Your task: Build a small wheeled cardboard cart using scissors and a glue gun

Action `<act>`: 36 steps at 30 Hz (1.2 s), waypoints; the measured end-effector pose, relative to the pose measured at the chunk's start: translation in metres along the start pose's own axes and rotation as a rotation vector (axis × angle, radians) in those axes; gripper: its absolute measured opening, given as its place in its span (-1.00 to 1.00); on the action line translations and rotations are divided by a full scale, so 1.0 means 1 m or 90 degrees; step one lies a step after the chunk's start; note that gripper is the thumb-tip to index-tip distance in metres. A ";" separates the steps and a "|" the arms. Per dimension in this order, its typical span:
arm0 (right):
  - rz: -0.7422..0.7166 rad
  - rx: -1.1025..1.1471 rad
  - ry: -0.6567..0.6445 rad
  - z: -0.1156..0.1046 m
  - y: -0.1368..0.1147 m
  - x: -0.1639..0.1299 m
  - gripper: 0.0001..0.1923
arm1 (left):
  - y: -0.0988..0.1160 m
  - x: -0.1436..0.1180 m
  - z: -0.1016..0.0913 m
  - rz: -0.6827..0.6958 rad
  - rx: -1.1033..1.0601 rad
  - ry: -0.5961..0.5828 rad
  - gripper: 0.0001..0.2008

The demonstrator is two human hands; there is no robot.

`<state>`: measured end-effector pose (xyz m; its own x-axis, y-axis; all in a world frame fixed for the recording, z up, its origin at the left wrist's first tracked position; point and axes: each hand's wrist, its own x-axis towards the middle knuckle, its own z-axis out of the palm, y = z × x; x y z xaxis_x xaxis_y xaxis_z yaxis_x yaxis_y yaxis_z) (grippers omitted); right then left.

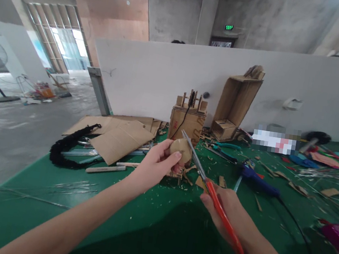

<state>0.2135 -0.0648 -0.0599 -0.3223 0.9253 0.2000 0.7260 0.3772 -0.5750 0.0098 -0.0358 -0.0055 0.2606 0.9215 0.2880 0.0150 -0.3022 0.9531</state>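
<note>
Both forearms are bare from the lower edge of the view up to the wrists, with no sleeves, watch, bands or gloves. The left hand (154, 163) is bare too, its thumbnail short and unpainted. The right hand (228, 212) wears no ring that shows, and its fingers are partly hidden.

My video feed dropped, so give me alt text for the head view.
The left hand pinches a small rounded cardboard piece while the right hand holds red-handled scissors, blades at its edge, above a green table strewn with cardboard scraps.
</note>
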 end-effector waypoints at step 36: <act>-0.079 0.044 0.020 0.002 -0.004 0.001 -0.69 | -0.004 -0.006 0.011 -0.009 0.002 0.042 -0.80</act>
<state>0.2088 -0.0657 -0.0589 -0.3868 0.8732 0.2965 0.6384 0.4856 -0.5972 0.0188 -0.0425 -0.0123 0.1964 0.9397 0.2801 0.0211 -0.2896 0.9569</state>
